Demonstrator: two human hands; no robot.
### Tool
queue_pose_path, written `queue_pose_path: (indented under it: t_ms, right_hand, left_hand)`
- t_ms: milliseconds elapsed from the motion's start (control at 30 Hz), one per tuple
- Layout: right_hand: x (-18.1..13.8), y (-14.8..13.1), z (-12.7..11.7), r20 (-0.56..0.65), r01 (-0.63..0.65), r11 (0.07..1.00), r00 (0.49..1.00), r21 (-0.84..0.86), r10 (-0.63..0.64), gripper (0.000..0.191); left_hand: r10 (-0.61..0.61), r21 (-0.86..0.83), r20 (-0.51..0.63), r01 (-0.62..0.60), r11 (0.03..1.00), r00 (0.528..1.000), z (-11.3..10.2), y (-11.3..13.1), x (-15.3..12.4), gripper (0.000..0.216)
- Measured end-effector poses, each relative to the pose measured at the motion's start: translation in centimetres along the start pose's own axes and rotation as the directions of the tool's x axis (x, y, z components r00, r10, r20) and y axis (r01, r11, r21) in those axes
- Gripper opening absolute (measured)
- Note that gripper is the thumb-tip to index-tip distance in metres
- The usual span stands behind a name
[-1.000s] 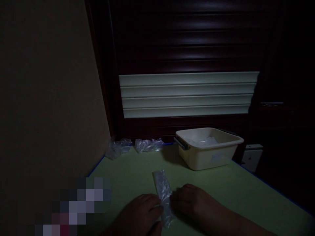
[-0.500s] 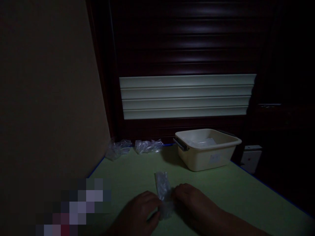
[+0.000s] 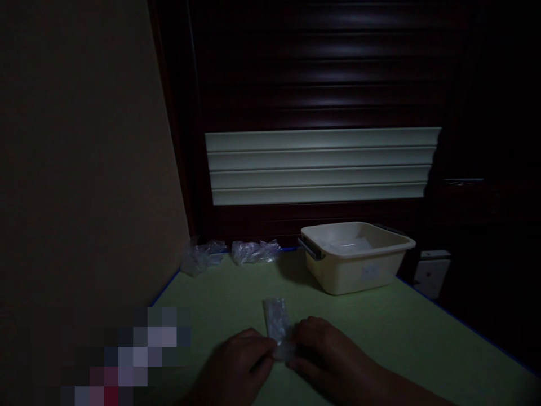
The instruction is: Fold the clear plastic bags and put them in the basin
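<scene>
The scene is dim. A narrow strip of clear plastic film [image 3: 276, 322] lies on the green table [image 3: 380, 332], its near end rolled or folded up. My left hand [image 3: 236, 366] and my right hand [image 3: 325, 352] meet at that near end, fingers curled and pinched on the film from either side. Only the far part of the strip shows beyond my fingers.
A cream plastic tub [image 3: 357, 256] with dark handles stands at the back right, something pale inside. Two crumpled clear plastic bags [image 3: 253, 251] lie at the back left by the wall [image 3: 84, 169]. A dark shutter with pale slats [image 3: 321, 163] stands behind. Blue tape edges the table.
The visible strip of film has grown shorter as its near end gathered between my fingers. Both hands have drawn closer together.
</scene>
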State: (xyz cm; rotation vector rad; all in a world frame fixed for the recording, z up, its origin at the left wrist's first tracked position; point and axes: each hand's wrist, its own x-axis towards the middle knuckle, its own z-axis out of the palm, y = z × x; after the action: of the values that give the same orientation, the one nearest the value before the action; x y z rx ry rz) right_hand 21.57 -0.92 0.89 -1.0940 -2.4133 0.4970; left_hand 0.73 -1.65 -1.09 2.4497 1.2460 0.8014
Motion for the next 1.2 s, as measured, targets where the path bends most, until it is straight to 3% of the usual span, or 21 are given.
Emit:
queue_pose_path:
  t_ms: [100,233,500,800,1033,1200]
  right_hand:
    - [0.2,0.1,0.3,-0.041,-0.032,0.999,0.999,0.024,0.033,0.015]
    - [0.3,0.1,0.7,-0.053,-0.065,0.982,0.996,0.177,0.076,0.014]
    - [0.5,0.3,1.4,-0.047,-0.088,0.929,0.993,0.359,0.112,0.011]
    - [0.6,0.9,2.0,-0.064,-0.054,0.912,0.994,0.407,0.087,0.020]
    - [0.6,0.3,1.6,-0.028,-0.060,0.877,0.996,0.476,0.084,0.018]
    - [0.5,0.0,1.3,-0.034,-0.040,0.882,0.997,0.469,0.063,0.018]
  left_hand:
    - [-0.085,-0.048,-0.041,0.083,0.995,0.996,0.0,0.3,0.1,0.027]
    - [-0.157,-0.133,-0.100,0.143,0.981,0.983,0.4,0.3,0.3,0.031]
    - [-0.232,-0.148,-0.067,0.220,0.964,0.970,0.9,0.6,0.7,0.038]
    - [-0.167,-0.221,-0.104,0.141,0.965,0.980,1.4,0.0,0.3,0.045]
    - [-0.189,-0.126,-0.076,0.179,0.976,0.979,1.2,0.4,0.5,0.026]
    - [-0.165,0.076,-0.073,0.170,0.982,0.984,0.8,0.7,0.3,0.026]
